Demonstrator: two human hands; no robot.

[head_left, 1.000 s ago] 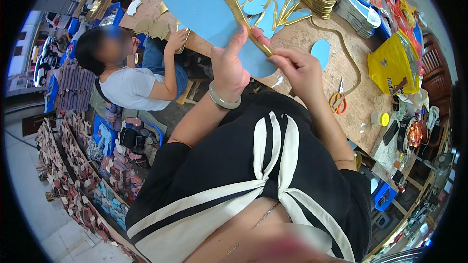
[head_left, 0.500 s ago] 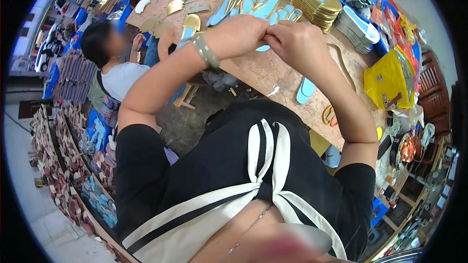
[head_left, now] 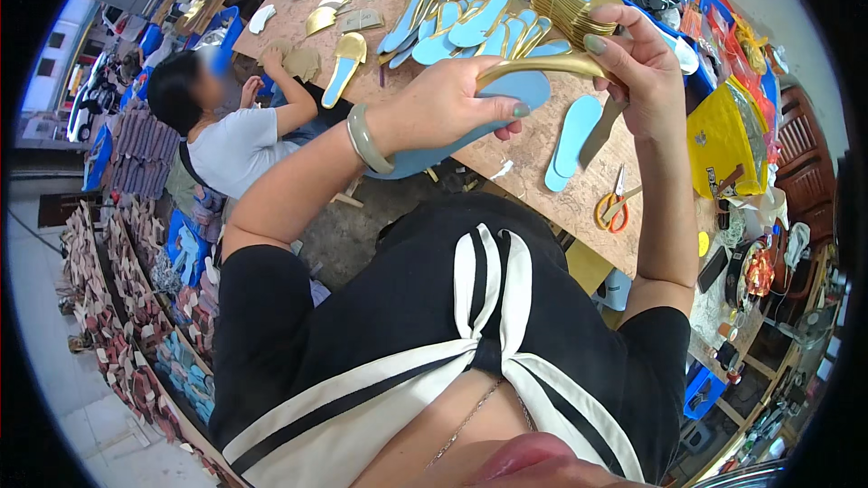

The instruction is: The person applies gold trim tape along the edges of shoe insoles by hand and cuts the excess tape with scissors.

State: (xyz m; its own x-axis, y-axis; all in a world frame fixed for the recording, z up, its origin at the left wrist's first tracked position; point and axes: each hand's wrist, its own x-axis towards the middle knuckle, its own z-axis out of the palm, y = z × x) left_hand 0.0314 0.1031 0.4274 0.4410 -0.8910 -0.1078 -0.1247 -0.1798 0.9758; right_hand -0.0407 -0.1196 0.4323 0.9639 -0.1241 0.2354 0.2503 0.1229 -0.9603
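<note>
My left hand (head_left: 452,108) is closed around a light-blue shoe insole (head_left: 524,89), its thumb lying across the top. A gold strip (head_left: 542,64) runs along the insole's edge, and its far end is pinched between the thumb and fingers of my right hand (head_left: 637,63). Below the right hand a dull brownish strip (head_left: 599,137) extends downward; whether it belongs to the gold one I cannot tell. Beside it, light-blue insoles (head_left: 576,140) lie on the wooden table (head_left: 506,140). Orange-handled scissors (head_left: 614,208) rest near the table's front edge.
Piles of blue and gold insoles (head_left: 493,23) and a banded gold stack (head_left: 571,2) stand at the back. One gold-topped insole (head_left: 344,68) lies to the left. A co-worker (head_left: 221,131) sits at the table's left side. A yellow bag (head_left: 731,140) is at the right.
My hands were close together over the table; now they are apart, the right one further right. The insole and gold strip have come into view between them. The scissors show fully.
</note>
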